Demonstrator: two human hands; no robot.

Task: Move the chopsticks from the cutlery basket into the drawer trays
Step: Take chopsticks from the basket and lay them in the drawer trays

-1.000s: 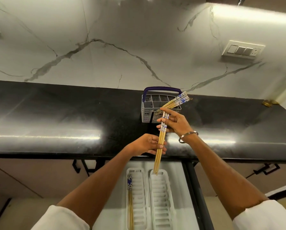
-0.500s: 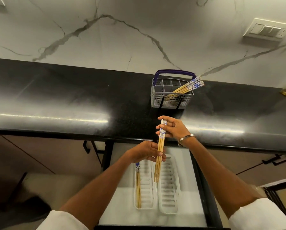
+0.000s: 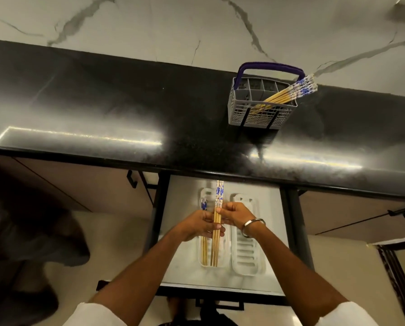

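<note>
Black table (image 3: 79, 109) over open drawer (image 3: 272, 231) | both hands, left (image 3: 196, 225) and right (image 3: 235, 216), pinch chopstick bundle (image 3: 216, 229) above left tray (image 3: 200, 261), beside pair (image 3: 204, 248) seemingly lying there | lower level, tips together, release.

No readable text, label, brand or number shows anywhere (the chopsticks (image 3: 219, 196) bear only blue patterning).

Two bare forearms, white sleeves (image 3: 98, 314) pushed up, silver bangle (image 3: 252, 227) on right wrist
</note>
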